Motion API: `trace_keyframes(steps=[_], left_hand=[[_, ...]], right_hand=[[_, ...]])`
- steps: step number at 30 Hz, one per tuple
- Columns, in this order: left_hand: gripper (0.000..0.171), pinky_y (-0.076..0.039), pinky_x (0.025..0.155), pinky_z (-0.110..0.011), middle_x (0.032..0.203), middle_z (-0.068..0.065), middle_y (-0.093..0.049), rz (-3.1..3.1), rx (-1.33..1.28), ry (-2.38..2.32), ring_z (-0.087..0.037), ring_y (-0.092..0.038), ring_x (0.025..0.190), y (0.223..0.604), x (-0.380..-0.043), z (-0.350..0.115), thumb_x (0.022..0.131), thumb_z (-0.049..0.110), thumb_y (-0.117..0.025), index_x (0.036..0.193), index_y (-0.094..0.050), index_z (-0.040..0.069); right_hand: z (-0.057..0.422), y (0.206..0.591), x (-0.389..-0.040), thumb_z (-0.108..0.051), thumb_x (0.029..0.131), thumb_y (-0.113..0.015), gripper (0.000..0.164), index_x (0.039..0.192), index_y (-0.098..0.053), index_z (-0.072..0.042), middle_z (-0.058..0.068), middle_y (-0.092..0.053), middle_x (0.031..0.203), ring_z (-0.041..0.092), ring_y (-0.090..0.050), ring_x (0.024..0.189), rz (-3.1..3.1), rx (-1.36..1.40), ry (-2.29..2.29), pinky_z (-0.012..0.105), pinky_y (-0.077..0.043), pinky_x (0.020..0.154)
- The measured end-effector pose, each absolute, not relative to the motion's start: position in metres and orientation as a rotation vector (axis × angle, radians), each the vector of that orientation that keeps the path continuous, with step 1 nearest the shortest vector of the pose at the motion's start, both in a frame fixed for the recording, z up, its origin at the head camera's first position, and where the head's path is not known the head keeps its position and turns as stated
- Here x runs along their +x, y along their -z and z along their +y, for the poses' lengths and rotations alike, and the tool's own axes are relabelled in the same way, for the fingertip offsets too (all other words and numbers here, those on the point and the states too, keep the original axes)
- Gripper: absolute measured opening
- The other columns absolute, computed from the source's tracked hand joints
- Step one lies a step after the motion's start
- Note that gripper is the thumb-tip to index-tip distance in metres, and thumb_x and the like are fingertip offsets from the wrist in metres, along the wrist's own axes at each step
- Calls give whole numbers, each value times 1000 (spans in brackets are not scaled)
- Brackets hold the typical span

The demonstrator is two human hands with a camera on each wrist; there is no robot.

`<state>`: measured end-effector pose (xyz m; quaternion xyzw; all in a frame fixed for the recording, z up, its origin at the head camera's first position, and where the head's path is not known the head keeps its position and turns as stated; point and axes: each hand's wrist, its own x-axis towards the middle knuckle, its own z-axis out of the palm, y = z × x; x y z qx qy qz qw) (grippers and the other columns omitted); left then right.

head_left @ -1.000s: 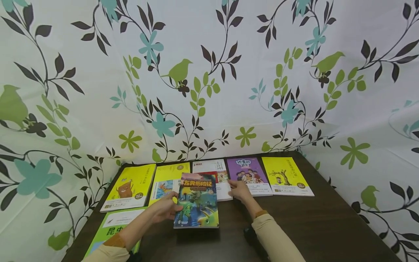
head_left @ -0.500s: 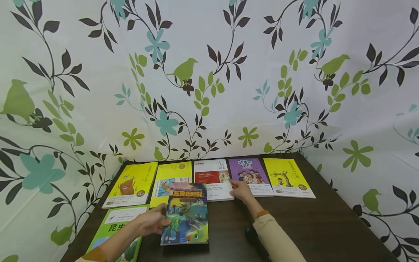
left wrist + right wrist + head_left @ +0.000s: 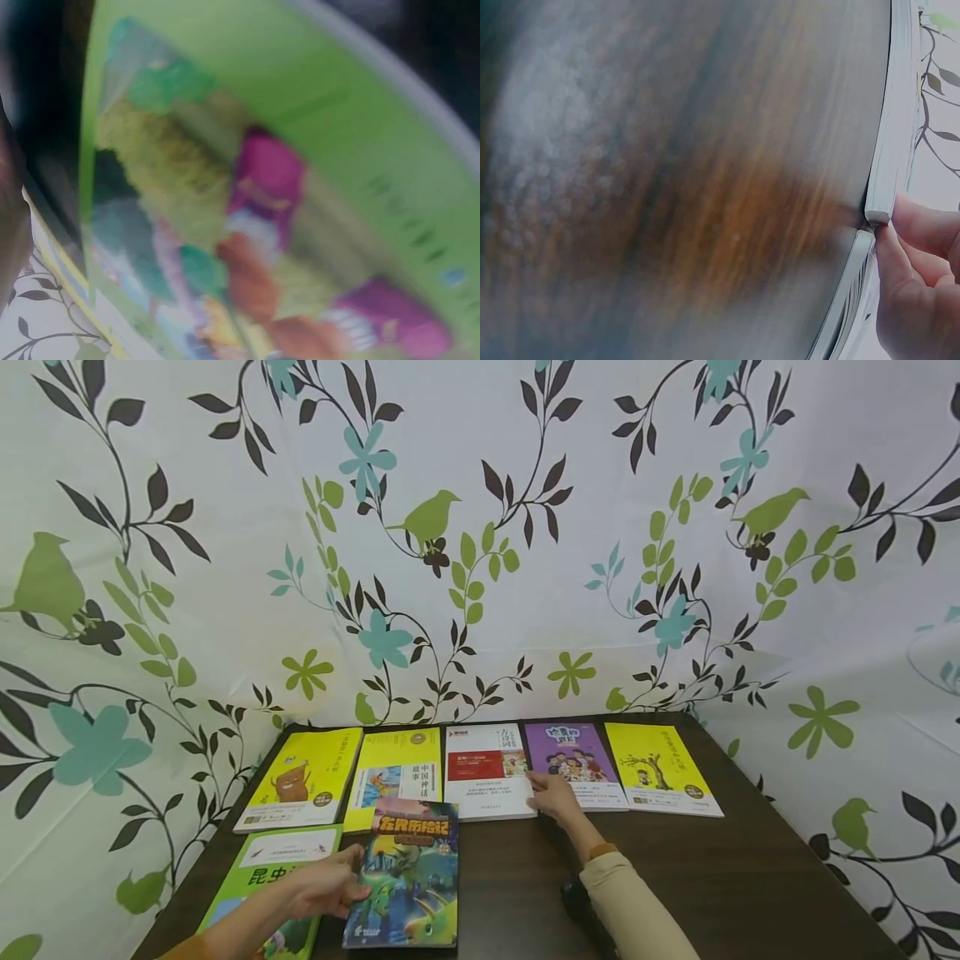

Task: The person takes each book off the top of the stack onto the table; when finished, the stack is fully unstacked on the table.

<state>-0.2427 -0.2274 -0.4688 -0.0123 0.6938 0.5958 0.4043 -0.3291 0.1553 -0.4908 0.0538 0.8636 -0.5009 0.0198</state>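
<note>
My left hand [image 3: 326, 887] grips the left edge of a paperback book with dinosaurs on its cover [image 3: 408, 881], held face up with its title toward the wall. Hand and book overlap a green book [image 3: 281, 852] lying at the left. In the left wrist view a green cover [image 3: 330, 105] with pink shoes fills most of the picture, blurred. My right hand [image 3: 553, 795] is at the near right corner of a white book [image 3: 491, 795] with a red block; thumb and finger pinch that corner in the right wrist view [image 3: 919, 277]. A purple book [image 3: 573, 760] lies right beside it.
A row of books runs along the wall: two yellow ones [image 3: 303, 768] [image 3: 427, 743] at the left, another yellow book [image 3: 660, 768] at the right end. The dark wooden table [image 3: 675, 877] meets a patterned cloth [image 3: 480, 635] behind.
The left hand has drawn the dinosaur book toward the body and to the left, uncovering the white book. The right hand has stayed at the white book's corner.
</note>
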Motion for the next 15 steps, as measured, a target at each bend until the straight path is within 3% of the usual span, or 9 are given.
trace_keyframes(steps=[3, 6, 10, 15], left_hand=[[83, -47, 94, -54, 76, 0, -53, 1679, -6, -1492, -18, -60, 85, 472, -241, -232, 87, -10, -50, 140, 14, -13], [85, -44, 97, -59, 72, 2, -49, 1674, -30, -1477, -18, -59, 85, 473, -237, -236, 87, -11, -50, 139, 17, -17], [77, -40, 100, -65, 85, -5, -54, 1675, -43, -1479, -19, -59, 90, 480, -233, -244, 91, -11, -48, 141, 10, -16], [79, -46, 97, -57, 110, -15, -56, 1543, -35, -1502, -25, -60, 102, 520, -250, -269, 89, -10, -51, 141, 8, -13]], right_hand=[[155, 491, -331, 12, 81, -66, 57, 136, -52, 6, 22, -53, 138, 37, -52, 129, 2678, 175, 1563, 41, -48, 101], [154, 493, -331, 12, 81, -67, 57, 136, -53, 6, 22, -53, 138, 36, -52, 129, 2681, 175, 1556, 41, -48, 101], [154, 494, -330, 11, 80, -68, 57, 136, -53, 5, 22, -54, 138, 37, -53, 128, 2684, 179, 1549, 42, -47, 102], [155, 494, -331, 10, 80, -68, 57, 135, -55, 5, 23, -56, 136, 37, -54, 127, 2709, 173, 1542, 42, -48, 101]])
